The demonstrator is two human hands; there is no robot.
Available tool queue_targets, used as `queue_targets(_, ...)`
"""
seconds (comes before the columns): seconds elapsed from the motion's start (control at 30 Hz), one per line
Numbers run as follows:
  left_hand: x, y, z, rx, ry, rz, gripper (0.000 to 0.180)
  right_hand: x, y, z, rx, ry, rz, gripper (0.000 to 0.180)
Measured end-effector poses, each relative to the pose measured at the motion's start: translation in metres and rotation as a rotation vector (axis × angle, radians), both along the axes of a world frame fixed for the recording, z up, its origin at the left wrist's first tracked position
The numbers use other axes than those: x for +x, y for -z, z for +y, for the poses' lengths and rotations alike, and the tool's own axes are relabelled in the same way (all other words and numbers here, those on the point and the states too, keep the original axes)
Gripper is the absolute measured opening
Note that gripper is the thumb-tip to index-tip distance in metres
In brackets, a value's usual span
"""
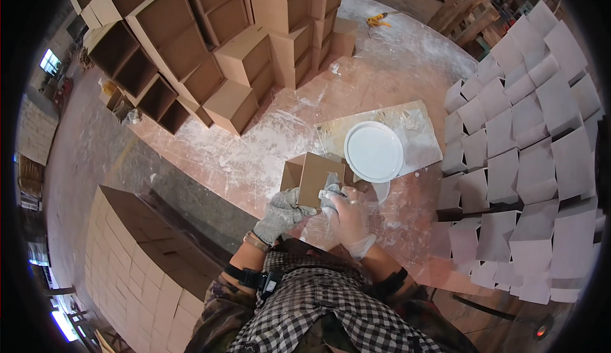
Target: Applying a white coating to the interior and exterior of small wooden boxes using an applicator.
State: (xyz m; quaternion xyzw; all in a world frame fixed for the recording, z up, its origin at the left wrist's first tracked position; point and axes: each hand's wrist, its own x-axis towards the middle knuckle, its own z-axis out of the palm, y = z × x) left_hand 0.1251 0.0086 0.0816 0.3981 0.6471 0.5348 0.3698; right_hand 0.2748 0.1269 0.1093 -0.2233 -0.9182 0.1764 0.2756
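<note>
Left hand [282, 212] in knit glove grips the open brown box [316, 176] on the floor beside the white bucket lid [373, 151]. Right hand [348, 216] pinches a white rag [330, 191] against its side. Box mostly still bare brown; looks early compared with the whitened boxes [522, 162] at right.

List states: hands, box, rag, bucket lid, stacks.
left hand: knit glove, gripping the box's near edge
right hand: thin glove, pressing a rag on the box
small brown box: open, held above the floor
rag: bunched, whitish
white round lid: lying flat on a board
brown boxes: stacked, some open-sided
white-coated boxes: laid out in rows
</note>
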Motion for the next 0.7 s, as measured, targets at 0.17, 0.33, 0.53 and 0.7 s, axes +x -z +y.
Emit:
queue_targets(0.17,-0.001,-0.004,0.004,0.019,0.023,-0.079,0.035,-0.033,-0.007,0.051,-0.190,-0.002,-0.055,0.020)
queue_targets(0.33,-0.003,0.006,0.002,-0.011,-0.036,-0.129,0.034,-0.003,0.015,0.029,-0.117,-0.117,-0.035,0.013)
queue_targets(0.53,-0.001,0.002,0.005,-0.045,0.032,0.002,0.033,-0.021,0.006,0.057,-0.180,-0.022,-0.016,0.012)
queue_targets(0.7,-0.003,-0.002,0.003,-0.070,0.031,-0.085,0.033,-0.009,0.022,0.040,-0.066,-0.109,0.021,0.018)
